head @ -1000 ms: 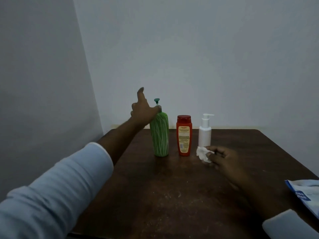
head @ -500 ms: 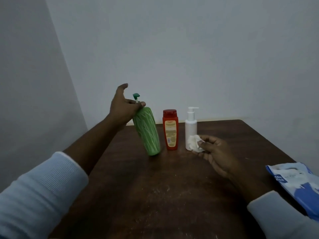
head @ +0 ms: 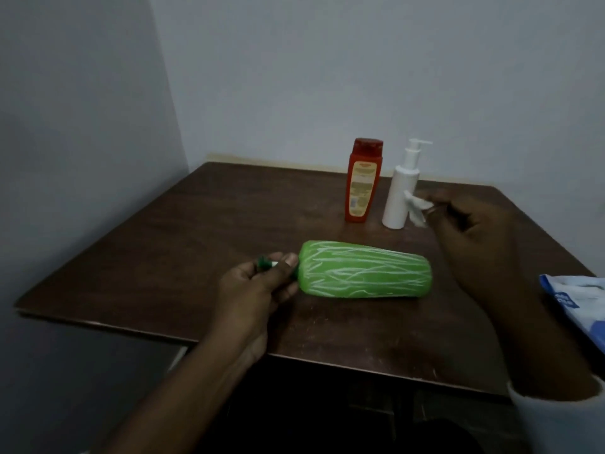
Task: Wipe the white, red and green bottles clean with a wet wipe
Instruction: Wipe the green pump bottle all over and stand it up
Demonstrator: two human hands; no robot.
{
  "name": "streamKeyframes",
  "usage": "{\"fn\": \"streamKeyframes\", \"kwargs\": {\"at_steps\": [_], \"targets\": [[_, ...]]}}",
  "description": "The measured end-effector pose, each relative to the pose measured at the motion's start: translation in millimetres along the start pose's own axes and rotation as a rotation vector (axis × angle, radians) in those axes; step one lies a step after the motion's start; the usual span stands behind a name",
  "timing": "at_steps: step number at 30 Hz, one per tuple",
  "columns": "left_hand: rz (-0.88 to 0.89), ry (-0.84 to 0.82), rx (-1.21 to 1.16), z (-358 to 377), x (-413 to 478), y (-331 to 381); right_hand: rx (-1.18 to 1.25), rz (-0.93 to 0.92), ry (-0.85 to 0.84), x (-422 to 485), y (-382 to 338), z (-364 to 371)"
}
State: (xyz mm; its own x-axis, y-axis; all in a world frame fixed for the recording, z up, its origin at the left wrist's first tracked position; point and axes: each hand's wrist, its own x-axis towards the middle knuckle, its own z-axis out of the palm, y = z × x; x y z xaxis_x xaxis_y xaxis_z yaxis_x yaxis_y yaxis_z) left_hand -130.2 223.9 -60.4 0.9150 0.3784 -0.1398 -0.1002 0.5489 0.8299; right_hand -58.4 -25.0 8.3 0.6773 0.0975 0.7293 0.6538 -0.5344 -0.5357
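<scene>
The green bottle (head: 363,273) with pale streaks lies on its side over the middle of the dark wooden table (head: 183,231), its base pointing right. My left hand (head: 258,290) grips its dark green pump top at the left end. Behind it the red bottle (head: 361,181) and the white pump bottle (head: 401,194) stand upright side by side. My right hand (head: 471,231) pinches a crumpled white wet wipe (head: 417,209) between thumb and fingers, right beside the white bottle's lower body.
A blue and white wipes pack (head: 579,303) lies at the table's right edge. Grey walls close in behind and to the left. The table's near edge runs just below my left wrist.
My left hand has tipped the green bottle from upright to lying flat and drawn it nearer to me. The right hand stays by the white bottle with the wipe. The view has dropped lower.
</scene>
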Motion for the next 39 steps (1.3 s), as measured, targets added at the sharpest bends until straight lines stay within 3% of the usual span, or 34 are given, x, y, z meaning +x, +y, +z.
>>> {"fn": "streamKeyframes", "kwargs": {"at_steps": [7,18,28,36,39], "targets": [[0.058,0.025,0.072,-11.7,-20.2,-7.1,-0.144,-0.195,-0.263,-48.2,-33.7,31.1],[0.014,-0.034,0.053,-21.2,-23.8,-1.7,-0.334,-0.345,-0.494,-50.6,-64.4,77.9],[-0.061,-0.087,0.045,-27.5,-17.1,3.4,-0.487,-0.249,-0.509,-57.3,-68.6,83.2],[-0.11,-0.138,0.124,-31.2,-13.8,10.5,-0.46,-0.09,-0.445,-61.6,-58.0,81.3],[-0.106,-0.155,0.133,-31.4,-14.4,9.9,-0.522,-0.205,-0.494,-71.6,-70.3,83.3]]}}
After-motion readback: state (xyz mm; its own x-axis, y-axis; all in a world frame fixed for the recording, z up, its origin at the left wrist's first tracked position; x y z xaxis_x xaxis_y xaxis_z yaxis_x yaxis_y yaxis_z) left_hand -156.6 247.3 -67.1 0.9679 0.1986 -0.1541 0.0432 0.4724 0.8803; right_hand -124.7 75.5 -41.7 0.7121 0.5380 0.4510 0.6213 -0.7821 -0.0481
